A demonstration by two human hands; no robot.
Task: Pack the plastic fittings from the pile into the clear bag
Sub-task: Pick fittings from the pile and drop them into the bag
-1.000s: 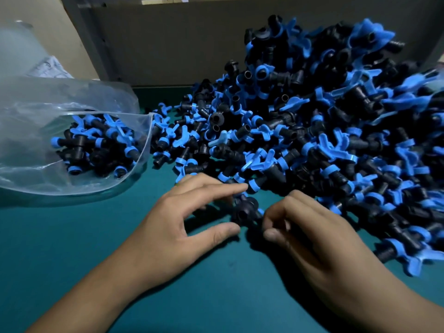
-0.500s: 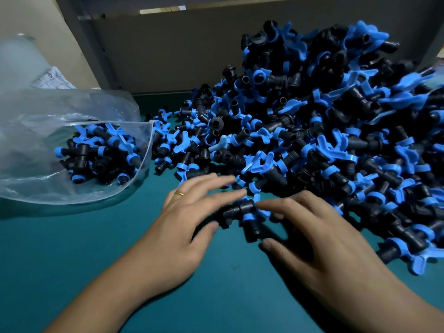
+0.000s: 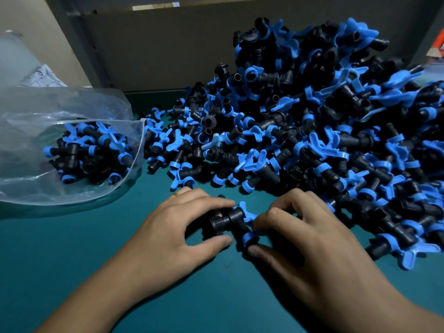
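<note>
A big pile of black-and-blue plastic fittings (image 3: 312,131) fills the right and middle of the green table. A clear bag (image 3: 60,131) lies on its side at the left, mouth toward the pile, with several fittings (image 3: 89,155) inside. In front of the pile my left hand (image 3: 173,234) grips a black fitting (image 3: 225,221) between fingers and thumb. My right hand (image 3: 310,246) pinches the blue-ringed end and blue wing of the same small cluster from the right. A ring sits on my left hand.
The green table top (image 3: 72,255) stretches between the bag and my arms. A dark panel (image 3: 168,49) stands behind the pile. A pale wall and a paper scrap (image 3: 40,75) show at the back left.
Both hands pulled a fitting cluster out of the pile's front edge toward me and closed their fingers round it. The pile and the bag lie as before.
</note>
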